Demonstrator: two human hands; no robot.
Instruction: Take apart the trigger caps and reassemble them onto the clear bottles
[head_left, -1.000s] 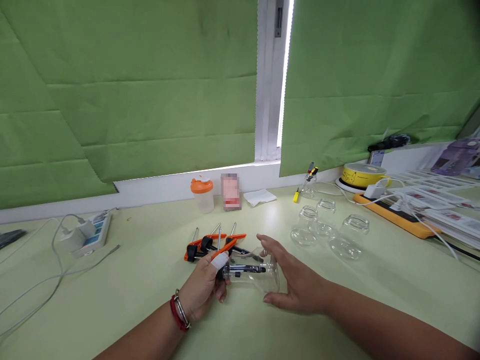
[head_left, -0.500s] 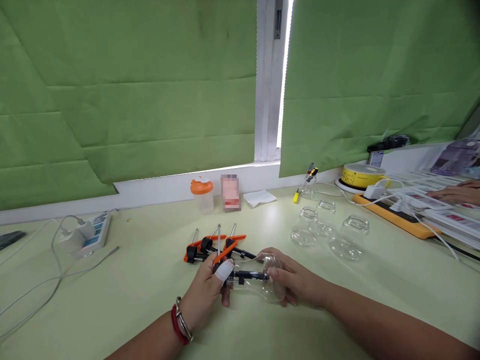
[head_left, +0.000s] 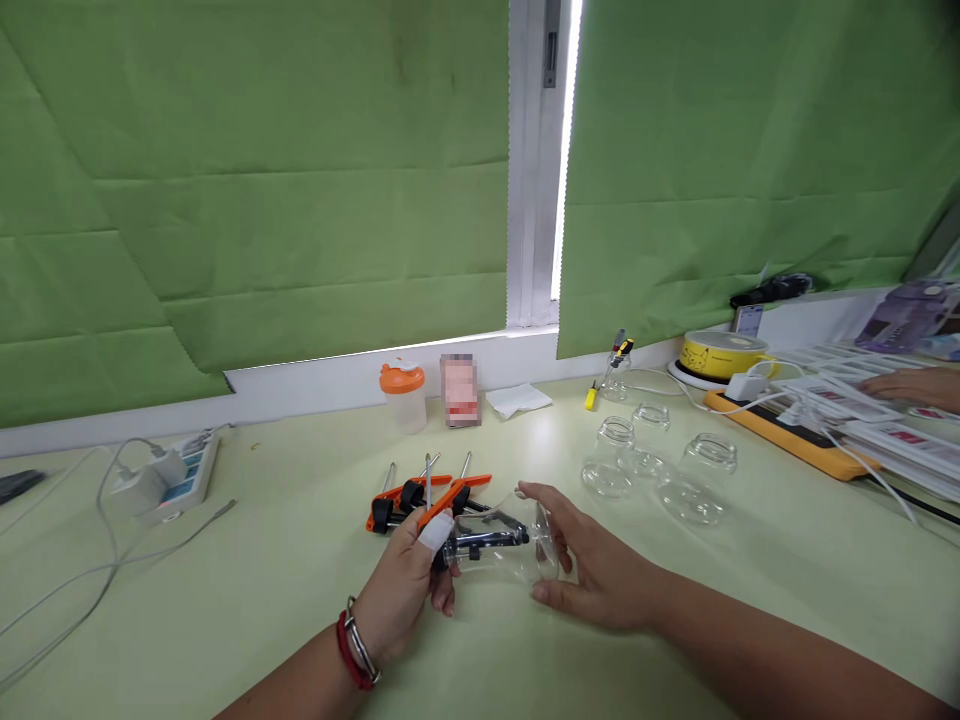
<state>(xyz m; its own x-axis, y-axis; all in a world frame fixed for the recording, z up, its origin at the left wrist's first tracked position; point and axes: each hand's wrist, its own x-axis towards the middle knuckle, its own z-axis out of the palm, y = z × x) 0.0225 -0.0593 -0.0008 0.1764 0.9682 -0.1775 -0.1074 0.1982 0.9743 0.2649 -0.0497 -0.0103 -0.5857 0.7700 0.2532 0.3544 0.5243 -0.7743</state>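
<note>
My left hand (head_left: 411, 568), a white wrap on its thumb, closes on a black pump head with an orange lever (head_left: 442, 505) and a thin metal rod. The pump's black tube (head_left: 491, 538) lies inside a clear bottle (head_left: 517, 570), held on its side with its neck at the collar. Around the bottle's base curves my right hand (head_left: 592, 565), fingertips on the upper edge and thumb at the lower edge. Just behind my left hand, several similar black-and-orange pump heads (head_left: 386, 515) rest on the table, partly hidden.
Several clear bottles (head_left: 694, 490) stand to the right. Behind are an orange-lidded cup (head_left: 403, 398), a blurred pink box (head_left: 460, 392), white paper (head_left: 517, 400) and screwdrivers (head_left: 619, 350) in a jar. A power strip (head_left: 191, 480) with cables lies left. Another person's hand (head_left: 911, 385) is far right.
My right hand's fingers and thumb have spread, its thumb shifting from the bottle's side down to the lower edge of the base. Bottle and pump have moved slightly left.
</note>
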